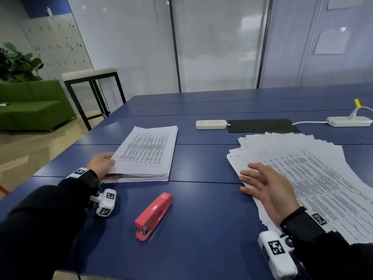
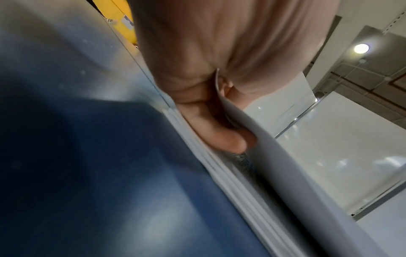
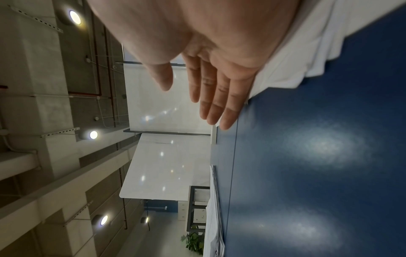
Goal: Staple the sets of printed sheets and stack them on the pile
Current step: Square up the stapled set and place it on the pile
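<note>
While the left hand [image 1: 102,163] pinches the near-left corner of the top set of printed white sheets [image 1: 146,152], thumb above and fingers [image 2: 222,137] tucked beneath, that set curls up off the neat stapled pile [image 1: 139,177] lying left of centre on the dark blue counter [image 1: 201,229]. Over on the right, the right hand [image 1: 266,186] hovers flat, fingers [image 3: 211,97] straight and slightly spread, gripping nothing, just above the fanned spread of loose printed pages [image 1: 314,176]. Between them, nearer the person, the coral-red stapler [image 1: 153,216] lies untouched on the counter. Farther back sit a white power strip [image 1: 211,124] and a black mat [image 1: 262,125].
</note>
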Demonstrator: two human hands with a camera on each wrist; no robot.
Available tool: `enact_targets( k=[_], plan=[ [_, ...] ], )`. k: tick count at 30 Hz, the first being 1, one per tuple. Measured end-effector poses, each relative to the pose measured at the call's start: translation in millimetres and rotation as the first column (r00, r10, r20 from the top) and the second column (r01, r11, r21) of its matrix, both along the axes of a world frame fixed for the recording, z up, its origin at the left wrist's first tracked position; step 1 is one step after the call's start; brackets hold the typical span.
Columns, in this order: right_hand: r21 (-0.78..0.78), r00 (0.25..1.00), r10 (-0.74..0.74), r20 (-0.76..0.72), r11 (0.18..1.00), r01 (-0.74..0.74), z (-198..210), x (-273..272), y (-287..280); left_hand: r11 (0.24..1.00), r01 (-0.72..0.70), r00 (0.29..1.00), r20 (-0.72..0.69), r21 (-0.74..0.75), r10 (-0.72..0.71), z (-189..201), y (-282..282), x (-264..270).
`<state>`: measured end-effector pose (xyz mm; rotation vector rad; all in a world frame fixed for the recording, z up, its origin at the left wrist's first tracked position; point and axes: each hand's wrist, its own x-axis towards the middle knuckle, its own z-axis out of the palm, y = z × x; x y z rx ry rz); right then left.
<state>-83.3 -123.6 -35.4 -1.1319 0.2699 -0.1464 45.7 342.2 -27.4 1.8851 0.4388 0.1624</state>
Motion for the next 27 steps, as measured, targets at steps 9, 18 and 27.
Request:
enact_targets(
  k=[9,18,27],
  plan=[
    [0.003,1.0,0.009,0.01,1.0,-0.009,2,-2,1,0.997,0.05,0.998,-0.042,0.057,-0.048,3,-4,0],
    [-0.001,1.0,0.007,-0.002,1.0,-0.007,1,-2,1,0.991,0.046,0.995,-0.093,0.126,-0.034,8,-11,-3],
    [0.087,0.999,-0.024,-0.041,0.996,0.028,8,-5,2,0.609,0.202,0.976,-0.206,0.767,-0.064,46,-20,-12]
  ],
)
